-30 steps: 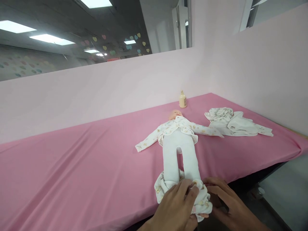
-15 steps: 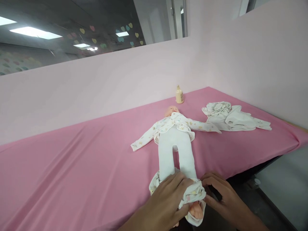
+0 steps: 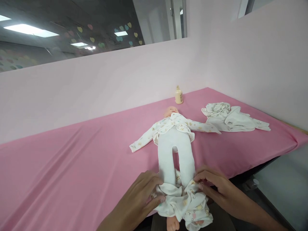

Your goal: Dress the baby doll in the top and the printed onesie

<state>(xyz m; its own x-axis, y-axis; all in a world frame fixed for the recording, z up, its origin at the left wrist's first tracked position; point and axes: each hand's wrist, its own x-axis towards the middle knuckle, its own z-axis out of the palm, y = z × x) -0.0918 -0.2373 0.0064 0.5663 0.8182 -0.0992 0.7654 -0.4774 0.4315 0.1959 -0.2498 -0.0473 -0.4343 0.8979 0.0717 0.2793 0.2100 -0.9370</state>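
A baby doll (image 3: 176, 154) lies on its back, head toward the wall, wearing a white printed top (image 3: 166, 125) with its sleeves spread out. White printed pants (image 3: 178, 203) are bunched around its lower legs. One bare foot (image 3: 172, 223) pokes out at the bottom; the other is mostly covered by cloth. My left hand (image 3: 141, 195) pinches the pants at their left side, thumb and fingers closed on the cloth. On the opposite side my right hand (image 3: 213, 186) grips the waistband edge near the doll's leg.
The doll rests on a pink-sheeted table (image 3: 96, 166), its feet by the front edge. A cream pump bottle (image 3: 178, 95) stands near the wall, behind the head. White folded clothes (image 3: 235, 118) lie at the right. A pink wall (image 3: 108, 83) borders the back.
My left hand has shifted left from the pants' middle to their left side. My right hand now grips the right side. The pants are spread across both legs, and one foot shows.
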